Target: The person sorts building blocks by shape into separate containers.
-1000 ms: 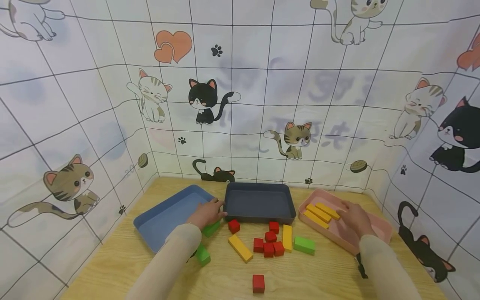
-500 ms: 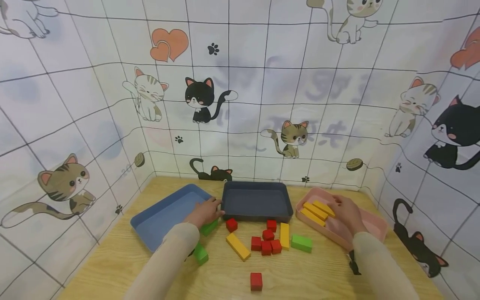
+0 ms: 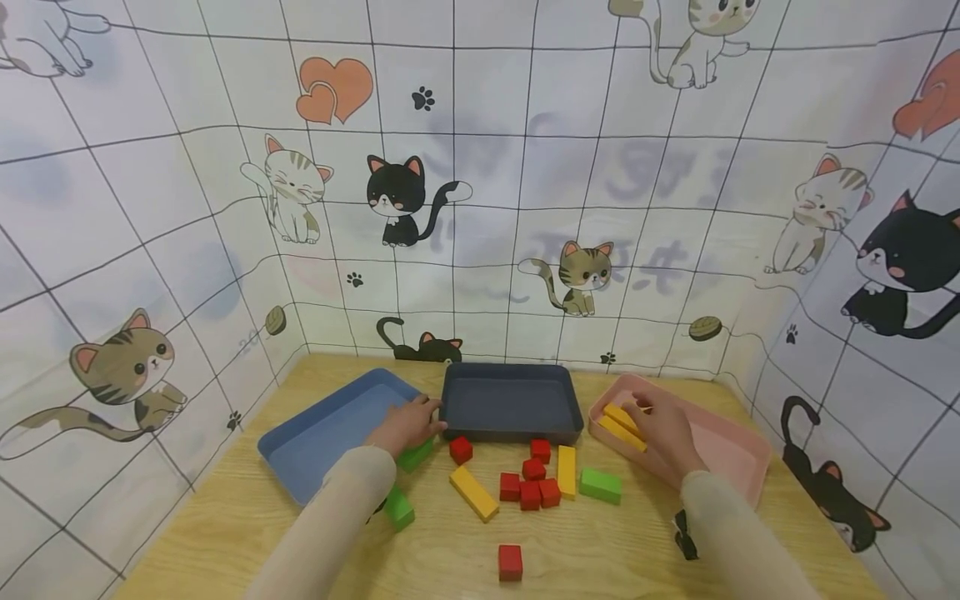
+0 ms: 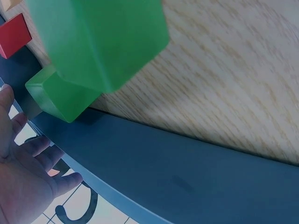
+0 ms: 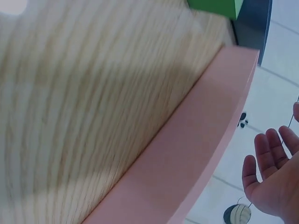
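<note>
In the head view my left hand reaches over the right side of the blue tray, fingertips near the left edge of the dark tray. The left wrist view shows its fingers loosely bent, with no block in them. Green blocks lie below that hand. My right hand is over the pink tray, fingertips beside the yellow blocks inside it. Two yellow blocks show; the hand covers that spot's right side. In the right wrist view its fingers are loosely curved, and no block shows between them.
Several red cubes lie in front of the dark tray, with one red cube nearer the front. A yellow block, another yellow block and a green block lie around them. Cat-print cloth walls enclose the table.
My right hand has moved left across the pink tray, now covering the place of the rightmost yellow block. My left hand has stayed nearly still. The head view has shifted slightly.
</note>
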### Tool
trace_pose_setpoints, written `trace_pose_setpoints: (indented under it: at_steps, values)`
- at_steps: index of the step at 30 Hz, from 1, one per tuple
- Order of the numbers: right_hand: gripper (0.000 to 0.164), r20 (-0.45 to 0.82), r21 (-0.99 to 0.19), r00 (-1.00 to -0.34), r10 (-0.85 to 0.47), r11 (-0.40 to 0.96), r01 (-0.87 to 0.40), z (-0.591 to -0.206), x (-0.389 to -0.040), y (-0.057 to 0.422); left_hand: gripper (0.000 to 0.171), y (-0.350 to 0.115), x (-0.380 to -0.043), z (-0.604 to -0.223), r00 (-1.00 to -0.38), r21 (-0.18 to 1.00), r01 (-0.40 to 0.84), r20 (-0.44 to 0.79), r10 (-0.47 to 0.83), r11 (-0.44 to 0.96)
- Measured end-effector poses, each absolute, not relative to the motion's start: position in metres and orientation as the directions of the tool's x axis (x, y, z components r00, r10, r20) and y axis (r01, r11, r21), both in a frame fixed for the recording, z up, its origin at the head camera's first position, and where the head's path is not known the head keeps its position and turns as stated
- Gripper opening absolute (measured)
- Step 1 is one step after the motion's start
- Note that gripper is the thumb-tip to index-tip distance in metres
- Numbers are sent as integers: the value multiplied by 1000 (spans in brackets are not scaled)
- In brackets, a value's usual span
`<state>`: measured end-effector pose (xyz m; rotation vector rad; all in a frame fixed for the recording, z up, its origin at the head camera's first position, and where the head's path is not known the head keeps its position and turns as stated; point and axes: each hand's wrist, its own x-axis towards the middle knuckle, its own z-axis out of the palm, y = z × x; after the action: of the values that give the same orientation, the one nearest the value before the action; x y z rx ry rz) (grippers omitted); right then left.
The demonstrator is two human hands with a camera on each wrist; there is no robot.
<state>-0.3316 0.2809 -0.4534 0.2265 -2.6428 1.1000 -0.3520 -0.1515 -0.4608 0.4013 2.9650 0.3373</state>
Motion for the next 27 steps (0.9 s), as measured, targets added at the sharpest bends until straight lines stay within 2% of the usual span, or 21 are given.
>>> trace_pose_setpoints:
  at_steps: [2,4,10,16,24,27]
  values:
    - [20,359,-644,-928,-98,694,-322,-454,-329,275,54,-151,-353,-462,-956,244,242,-103,273,939]
    - [22,381,-621,-918,-115,704,-345,-455,-326,271,54,-151,-353,-463,-956,251,239,-105,272,938]
    - [19,326,-590,-945,-41,772,-237,-458,-319,257,53,-151,-352,-463,-958,263,236,-99,269,936]
    - [40,232,-625,-972,27,770,-127,-461,-309,238,53,-151,-350,-460,-955,248,252,-93,282,935]
    - [41,170,-646,-985,12,757,-102,-451,-287,204,54,-151,-348,-455,-952,238,263,-92,291,935]
    - [40,186,-655,-983,0,745,-124,-452,-276,188,54,-150,-347,-455,-952,241,262,-93,291,934]
